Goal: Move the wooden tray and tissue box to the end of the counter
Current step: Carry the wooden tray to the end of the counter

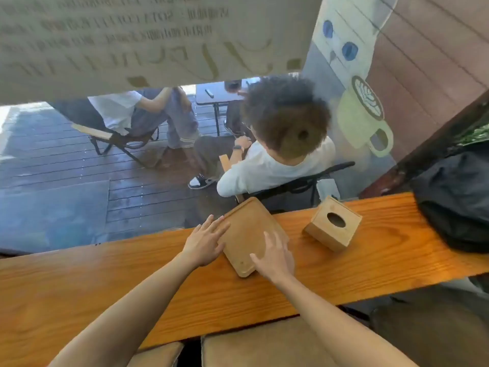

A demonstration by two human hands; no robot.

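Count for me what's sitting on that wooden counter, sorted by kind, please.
Wooden tray: 1
Wooden tissue box: 1
Black bag: 1
Hands resting on the tray: 2, left hand and right hand
Total: 5

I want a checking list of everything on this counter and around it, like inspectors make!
Surface: long wooden counter, running left to right by a window.
Job's things: wooden tray lying flat at an angle, far corner past the counter edge; tissue box to its right, apart from it, no tissue showing.
Clutter: black bag at the right end.
Grippers: left hand flat on the tray's left edge; right hand flat on its near right part.
Cables: nothing seen.
Surroundings: people seated outside on a deck.
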